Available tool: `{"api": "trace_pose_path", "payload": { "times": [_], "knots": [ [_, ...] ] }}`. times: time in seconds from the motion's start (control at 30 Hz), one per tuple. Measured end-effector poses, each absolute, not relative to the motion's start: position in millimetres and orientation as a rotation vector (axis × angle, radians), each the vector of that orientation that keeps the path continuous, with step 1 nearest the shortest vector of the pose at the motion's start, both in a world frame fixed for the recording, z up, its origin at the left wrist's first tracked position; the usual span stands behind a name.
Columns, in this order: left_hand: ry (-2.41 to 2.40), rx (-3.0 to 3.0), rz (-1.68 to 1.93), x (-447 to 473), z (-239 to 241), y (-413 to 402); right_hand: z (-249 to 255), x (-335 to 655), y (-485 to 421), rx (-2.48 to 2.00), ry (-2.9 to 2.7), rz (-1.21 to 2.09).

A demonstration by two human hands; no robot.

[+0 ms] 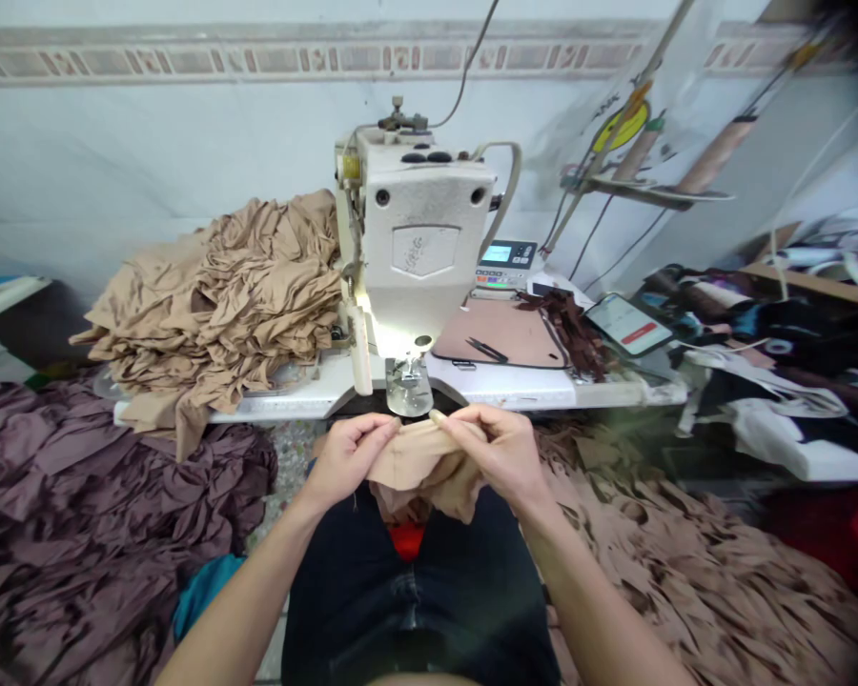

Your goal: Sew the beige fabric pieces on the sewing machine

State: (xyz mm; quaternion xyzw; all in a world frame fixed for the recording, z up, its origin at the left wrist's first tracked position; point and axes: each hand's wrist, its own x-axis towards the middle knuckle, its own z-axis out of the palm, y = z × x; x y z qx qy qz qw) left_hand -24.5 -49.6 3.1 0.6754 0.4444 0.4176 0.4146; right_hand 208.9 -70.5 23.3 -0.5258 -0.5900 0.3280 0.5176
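Your left hand (350, 453) and right hand (506, 450) pinch the upper edge of a tan fabric piece (407, 465), held between them above your lap (350, 591), just in front of the table (504, 386) and sewing machine (429, 214). You appear to be aligning that edge; the next move seems to call for keeping it level. A tan cloth pile (235, 295) crowds the table's left end; your lap side offers more room.

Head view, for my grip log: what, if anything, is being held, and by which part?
The left hand and right hand pinch a beige cloth by its upper edge.
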Motion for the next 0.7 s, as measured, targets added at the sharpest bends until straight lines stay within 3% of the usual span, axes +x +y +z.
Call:
{"api": "trace_pose_path", "payload": {
  "times": [0.3, 0.7],
  "knots": [
    [1.296, 1.539, 1.146, -16, 24, -30, 12, 210, -42, -1.217, -1.202, 1.054],
    [1.285, 1.433, 1.325, -2, 16, -1, -3, 209, -16, -1.166, -1.061, 0.950]
  ]
}}
